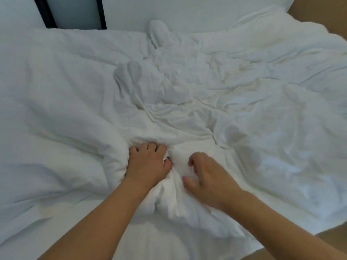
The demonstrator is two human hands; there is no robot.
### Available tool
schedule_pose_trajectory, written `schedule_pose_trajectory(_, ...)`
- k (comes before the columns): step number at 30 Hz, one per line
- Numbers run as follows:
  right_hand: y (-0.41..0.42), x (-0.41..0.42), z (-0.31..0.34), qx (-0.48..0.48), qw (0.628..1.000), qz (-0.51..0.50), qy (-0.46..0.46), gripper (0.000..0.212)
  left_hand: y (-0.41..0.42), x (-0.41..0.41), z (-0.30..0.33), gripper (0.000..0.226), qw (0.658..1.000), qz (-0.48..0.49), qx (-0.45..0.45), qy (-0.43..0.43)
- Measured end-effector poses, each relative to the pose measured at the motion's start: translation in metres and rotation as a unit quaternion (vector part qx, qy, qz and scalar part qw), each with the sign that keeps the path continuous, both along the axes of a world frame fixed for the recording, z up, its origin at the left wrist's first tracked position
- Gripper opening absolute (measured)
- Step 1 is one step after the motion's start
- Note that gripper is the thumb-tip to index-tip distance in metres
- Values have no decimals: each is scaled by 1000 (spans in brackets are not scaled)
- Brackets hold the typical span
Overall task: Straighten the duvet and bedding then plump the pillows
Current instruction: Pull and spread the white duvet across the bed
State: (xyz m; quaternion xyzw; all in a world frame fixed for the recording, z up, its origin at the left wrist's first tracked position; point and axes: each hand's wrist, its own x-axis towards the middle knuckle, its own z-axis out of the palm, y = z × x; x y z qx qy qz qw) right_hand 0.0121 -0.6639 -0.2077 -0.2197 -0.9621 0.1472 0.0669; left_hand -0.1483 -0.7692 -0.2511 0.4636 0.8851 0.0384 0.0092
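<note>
A white duvet (206, 81) lies crumpled across the bed, with heavy folds in the middle and right. My left hand (148, 164) is shut on a bunched fold of the duvet near the bed's near edge, fingers dug into the fabric. Just to its right, my right hand (204, 177) hovers over the same bunch with its fingers curled and apart, gripping nothing. A white pillow (187, 14) stands along the far edge. The flat white bottom sheet (142, 237) shows beneath my forearms.
A dark vertical frame (48, 14) with pale panels stands at the far left behind the bed. Brown floor (334, 235) shows at the lower right, and a tan surface (319, 12) at the upper right corner.
</note>
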Motion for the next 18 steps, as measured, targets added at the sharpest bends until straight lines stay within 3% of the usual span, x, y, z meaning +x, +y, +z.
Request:
schedule_pose_trajectory(2, -34, 12, -14, -17, 992, 68, -109, 74, -2, -1, 17, 38, 999, 9, 22, -35)
schedule_pose_trajectory(4, -42, 12, -29, 5, 981, 69, -179, 92, -25, 3, 43, 29, 992, 35, 118, -37)
schedule_pose_trajectory(5, -42, 8, -34, 19, 981, 63, -182, 90, -44, 12, 59, 24, 978, 58, 202, -2)
schedule_pose_trajectory(7, -40, -1, -34, 44, 989, 46, -137, 64, -85, 32, 73, 24, 941, 113, 320, -3)
schedule_pose_trajectory(8, -37, -6, -30, 47, 992, 36, -114, 48, -103, 41, 70, 25, 941, 116, 316, -26)
schedule_pose_trajectory(10, -22, -14, -14, 19, 996, 12, -85, 33, -128, 49, 41, 36, 973, 113, 203, -1)
schedule_pose_trajectory(12, -4, -15, 5, -15, 995, -39, -88, 38, -138, 39, 13, 78, 995, 94, 28, 14)
schedule_pose_trajectory(13, 7, -13, 11, -10, 994, -59, -87, 40, -136, 33, 3, 89, 997, 77, -3, 19)
schedule_pose_trajectory(15, 17, -6, 15, 19, 989, -66, -134, 41, -120, 25, 4, 91, 997, 60, -16, 46)
schedule_pose_trajectory(18, 2, 3, -1, 76, 966, -38, -245, 50, -93, 10, 16, 68, 991, 70, -32, 107)
